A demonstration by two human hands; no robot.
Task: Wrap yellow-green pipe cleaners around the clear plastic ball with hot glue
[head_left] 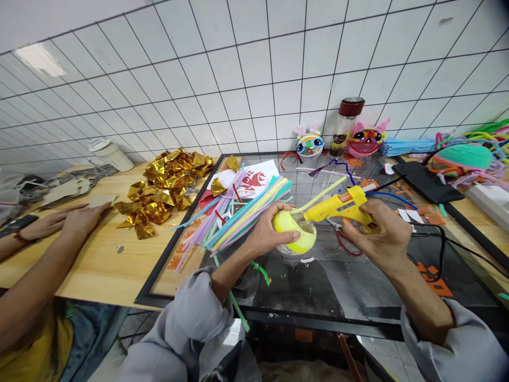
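- Plainly, both hands are occupied: the left hand (274, 227) is curled round a clear bowl (300, 240) wound with yellow, thumb on the near side and fingers over the far edge, likely to steady it without covering its opening.
- The right hand (379, 236) is wrapped round the handle of a yellow glue gun (334, 206); whether a finger presses the trigger, I cannot tell.
- The gun's nozzle points left at the bowl's rim, and the bowl's opening tips toward it, presumably so the tip can reach the edge. Contact is hard to judge.
- A loose yellow stem (320, 194) slants up and away from the bowl, just above the nozzle, perhaps left there to stay out of its way.
- Beneath the gun lie red-handled scissors (345, 245), on the dark board (294, 292) over which the bowl is held.
- Left of the bowl, a bundle of coloured stems (254, 212) sits near the left hand, probably for easy picking; it partly overlaps a printed sheet (262, 178).
- By the wall stand two decorated heads, one striped (310, 144), one pink (366, 140), with a bottle (344, 127) between them.
- Farther left are gold foil (169, 183) and a co-worker's hands (81, 216) on the table.
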